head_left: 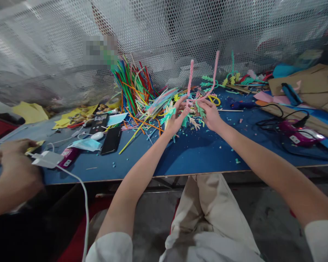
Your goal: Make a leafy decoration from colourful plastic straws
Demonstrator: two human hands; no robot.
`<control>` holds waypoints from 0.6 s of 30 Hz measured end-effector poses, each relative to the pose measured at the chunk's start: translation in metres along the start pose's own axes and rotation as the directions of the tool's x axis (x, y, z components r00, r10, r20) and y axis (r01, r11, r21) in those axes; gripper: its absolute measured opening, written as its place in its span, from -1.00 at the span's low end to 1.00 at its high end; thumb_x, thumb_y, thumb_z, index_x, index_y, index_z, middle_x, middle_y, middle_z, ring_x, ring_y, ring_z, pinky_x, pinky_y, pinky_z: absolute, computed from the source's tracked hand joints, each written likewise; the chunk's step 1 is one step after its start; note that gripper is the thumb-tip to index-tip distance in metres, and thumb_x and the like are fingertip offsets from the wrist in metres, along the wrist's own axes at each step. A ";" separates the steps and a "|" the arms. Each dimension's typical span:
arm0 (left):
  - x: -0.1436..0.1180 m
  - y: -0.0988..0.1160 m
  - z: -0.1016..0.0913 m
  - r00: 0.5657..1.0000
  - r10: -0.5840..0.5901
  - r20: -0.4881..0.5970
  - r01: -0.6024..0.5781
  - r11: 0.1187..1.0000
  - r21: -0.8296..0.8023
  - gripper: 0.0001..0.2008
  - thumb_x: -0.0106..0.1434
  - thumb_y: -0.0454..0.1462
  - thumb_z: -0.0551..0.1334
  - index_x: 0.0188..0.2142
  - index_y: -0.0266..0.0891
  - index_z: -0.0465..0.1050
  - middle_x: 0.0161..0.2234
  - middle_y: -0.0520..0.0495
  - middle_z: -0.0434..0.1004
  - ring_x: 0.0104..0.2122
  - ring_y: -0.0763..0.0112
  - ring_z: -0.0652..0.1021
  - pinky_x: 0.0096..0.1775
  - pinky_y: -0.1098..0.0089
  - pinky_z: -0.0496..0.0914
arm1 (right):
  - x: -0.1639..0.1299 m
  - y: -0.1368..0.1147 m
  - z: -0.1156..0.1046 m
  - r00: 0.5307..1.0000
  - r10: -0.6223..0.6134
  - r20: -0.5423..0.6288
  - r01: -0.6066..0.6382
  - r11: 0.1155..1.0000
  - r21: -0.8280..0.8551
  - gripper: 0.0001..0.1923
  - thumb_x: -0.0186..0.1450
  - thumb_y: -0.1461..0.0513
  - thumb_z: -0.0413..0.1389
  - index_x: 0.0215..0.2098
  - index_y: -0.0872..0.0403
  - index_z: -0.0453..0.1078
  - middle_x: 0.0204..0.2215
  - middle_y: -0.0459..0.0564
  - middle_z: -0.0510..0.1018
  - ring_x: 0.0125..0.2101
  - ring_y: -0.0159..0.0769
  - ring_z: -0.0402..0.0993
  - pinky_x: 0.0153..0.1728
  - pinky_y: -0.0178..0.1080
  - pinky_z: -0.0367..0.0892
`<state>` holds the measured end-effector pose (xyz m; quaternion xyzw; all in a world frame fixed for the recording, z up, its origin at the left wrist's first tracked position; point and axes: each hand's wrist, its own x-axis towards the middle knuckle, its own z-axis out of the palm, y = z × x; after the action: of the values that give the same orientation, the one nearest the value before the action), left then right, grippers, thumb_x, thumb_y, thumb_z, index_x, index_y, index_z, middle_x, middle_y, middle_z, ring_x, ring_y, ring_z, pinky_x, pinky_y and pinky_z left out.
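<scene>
Together the left hand (177, 118) and right hand (210, 114) pinch pink pipe cleaners (190, 78), whose ends rise just above closed fingers.

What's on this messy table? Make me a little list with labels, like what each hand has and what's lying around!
left hand: holds a bunch of fuzzy craft stems, light green and white
right hand: grips pink pipe cleaners that stick up
table: blue top, sprinkled with tiny cut bits
pile: many coloured sticks and stems behind the hands
left side: black phone, face mask, white charger
right side: purple glue gun with black cable
another person: a hand at the far left edge
</scene>
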<state>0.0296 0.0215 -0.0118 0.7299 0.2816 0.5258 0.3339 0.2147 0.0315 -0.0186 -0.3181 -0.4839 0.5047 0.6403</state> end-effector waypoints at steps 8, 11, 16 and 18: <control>0.005 -0.006 0.001 0.973 -0.098 -0.208 0.084 0.994 -0.075 -0.62 0.40 0.10 0.39 0.01 -0.08 0.64 0.01 -0.17 0.74 0.05 0.15 0.71 0.21 0.05 0.54 | -0.001 -0.001 0.000 0.984 -0.158 0.079 0.167 0.978 -0.126 -0.47 0.14 -0.30 0.41 -0.23 -0.10 0.63 -0.46 -0.13 0.56 -0.45 -0.33 0.38 -0.39 -0.21 0.41; 0.005 -0.005 0.001 0.976 -0.080 -0.203 0.067 0.995 -0.074 -0.65 0.41 0.06 0.39 0.00 -0.09 0.65 -0.01 -0.16 0.75 0.04 0.16 0.71 0.21 0.04 0.54 | 0.000 0.002 -0.001 0.988 -0.139 0.074 0.149 0.977 -0.151 -0.44 0.12 -0.30 0.43 -0.22 -0.07 0.65 -0.44 -0.13 0.57 -0.40 -0.33 0.44 -0.40 -0.24 0.39; 0.005 -0.006 0.000 0.974 -0.051 -0.220 0.038 0.997 -0.060 -0.70 0.40 0.06 0.40 -0.09 -0.05 0.69 -0.09 -0.10 0.76 -0.04 0.21 0.72 0.12 0.11 0.59 | 0.000 0.009 -0.001 0.994 -0.097 0.049 0.104 0.982 -0.157 -0.44 0.12 -0.28 0.44 -0.21 -0.05 0.68 -0.46 -0.12 0.59 -0.38 -0.32 0.47 -0.41 -0.25 0.38; 0.005 -0.006 -0.001 0.972 -0.055 -0.230 0.052 0.998 -0.019 -0.67 0.40 0.09 0.39 -0.10 -0.06 0.70 -0.10 -0.10 0.76 -0.06 0.19 0.72 0.09 0.11 0.60 | 0.001 0.010 0.000 0.995 -0.081 0.052 0.089 0.981 -0.171 -0.46 0.14 -0.28 0.43 -0.22 -0.05 0.69 -0.47 -0.10 0.60 -0.38 -0.30 0.48 -0.42 -0.24 0.38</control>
<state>0.0295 0.0293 -0.0137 0.6540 0.3346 0.5995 0.3177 0.2111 0.0350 -0.0277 -0.3402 -0.5531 0.4399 0.6203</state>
